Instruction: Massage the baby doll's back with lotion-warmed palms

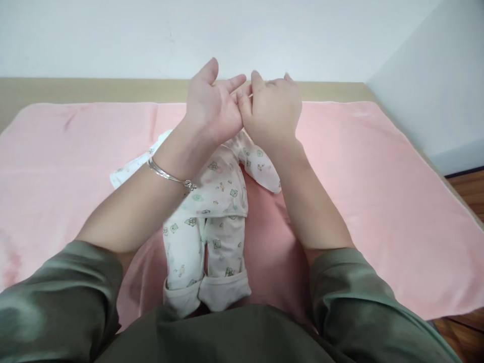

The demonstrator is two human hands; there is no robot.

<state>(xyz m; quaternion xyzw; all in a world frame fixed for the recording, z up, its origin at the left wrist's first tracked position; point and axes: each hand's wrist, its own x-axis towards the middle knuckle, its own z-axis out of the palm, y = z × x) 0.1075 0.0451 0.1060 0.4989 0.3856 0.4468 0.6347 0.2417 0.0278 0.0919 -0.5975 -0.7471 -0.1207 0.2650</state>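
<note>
My left hand point(215, 107) is raised over the upper part of a baby outfit, palm turned up, with thumb and index finger stretched out. Against its fingers rests my right hand point(274, 108), back upward, its thumb and bent fingers closed about the left fingertips. Below them lies a white long-sleeved baby top point(223, 189) with a small printed animal pattern. Matching baby trousers point(223, 247) extend from under its hem toward me, the leg ends showing plain white cuffs. My hands and left forearm hide the neck area and part of the left sleeve.
A pink cloth point(351, 201) covers most of the tan table point(94, 91). A white wall point(113, 40) stands behind it, and another wall point(434, 96) rises at the right. Wooden flooring point(467, 194) shows past the right edge.
</note>
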